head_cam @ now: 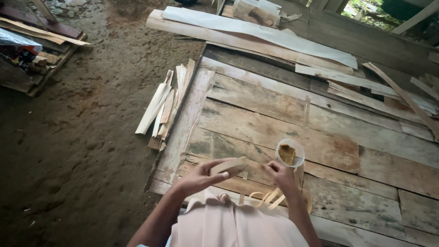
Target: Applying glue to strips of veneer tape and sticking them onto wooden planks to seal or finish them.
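My left hand (201, 176) grips a short pale wooden piece (230, 165) held flat above the plank platform (283, 114). To its right, my right hand (279, 176) is closed with its fingertips near the base of a small clear plastic cup (290, 153) holding a brownish-yellow paste. Whether that hand holds the cup or something small beside it is unclear. Thin curved wood strips (270, 197) lie just below my hands, next to my pale clothing (233, 224).
Loose pale wood slats (164, 105) lie heaped at the platform's left edge on the dirt floor (82, 137). Long boards and thin veneer sheets (260, 36) cross the far end. A low pallet with scraps (32, 50) sits at far left.
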